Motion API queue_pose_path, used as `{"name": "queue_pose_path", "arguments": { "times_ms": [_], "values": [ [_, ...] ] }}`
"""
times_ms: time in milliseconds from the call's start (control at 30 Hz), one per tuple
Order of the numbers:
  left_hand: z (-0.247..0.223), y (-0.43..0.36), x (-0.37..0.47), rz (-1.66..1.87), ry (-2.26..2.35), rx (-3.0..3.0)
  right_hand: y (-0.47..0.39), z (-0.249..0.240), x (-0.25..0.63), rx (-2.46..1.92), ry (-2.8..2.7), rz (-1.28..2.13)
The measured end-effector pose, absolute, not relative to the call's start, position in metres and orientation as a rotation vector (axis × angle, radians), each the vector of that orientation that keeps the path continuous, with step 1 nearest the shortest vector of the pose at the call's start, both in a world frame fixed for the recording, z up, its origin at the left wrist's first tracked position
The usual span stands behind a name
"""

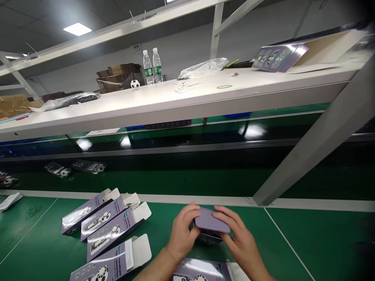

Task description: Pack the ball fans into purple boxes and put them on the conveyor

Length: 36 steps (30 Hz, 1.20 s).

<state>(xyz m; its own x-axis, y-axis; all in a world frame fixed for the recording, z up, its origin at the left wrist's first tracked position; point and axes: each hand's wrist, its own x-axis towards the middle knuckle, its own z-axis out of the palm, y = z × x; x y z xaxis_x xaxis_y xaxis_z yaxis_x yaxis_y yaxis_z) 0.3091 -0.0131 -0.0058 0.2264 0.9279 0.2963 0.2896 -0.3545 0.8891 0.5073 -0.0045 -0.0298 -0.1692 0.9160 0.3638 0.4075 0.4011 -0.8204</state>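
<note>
Between both hands is a purple cardboard fan box (212, 220), its flat purple end face turned up toward me and its dark side below. My left hand (184, 230) grips the left edge with curled fingers and thumb. At the opposite edge my right hand (240, 238) has its fingers on the top and its thumb at the near corner. Below them, partly hidden by my right forearm, lies another printed fan box (202, 269) with a white flap. Several purple fan boxes (109, 234) with pictures of a football-patterned fan lie to the left, their white end flaps open.
A dark conveyor belt (181, 171) runs behind the green bench, carrying bagged football-patterned items (89, 166) at the left. A slanted metal post (310, 156) rises at right. Above, a white shelf (164, 99) holds bottles (148, 68), plastic bags and an opened box (278, 56).
</note>
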Motion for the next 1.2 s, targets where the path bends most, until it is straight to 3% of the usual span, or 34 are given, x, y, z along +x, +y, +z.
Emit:
{"name": "queue_pose_path", "arguments": {
  "times_ms": [200, 333, 767, 1200],
  "values": [
    [-0.005, -0.014, 0.283, 0.891, 0.990, 2.259, -0.014, -0.022, 0.528, -1.017, -2.287, 0.355],
    [0.002, -0.015, 0.282, 0.792, 1.114, 2.435, -0.013, -0.019, 0.520, -0.992, -2.324, 0.142],
    [0.023, -0.033, 0.296, 0.632, 1.325, 2.538, -0.004, 0.004, 0.521, -0.842, -2.341, 0.191],
    [0.012, -0.035, 0.304, 0.535, 1.465, 2.405, -0.022, -0.031, 0.511, -0.926, -2.264, 0.153]
  ]
}}
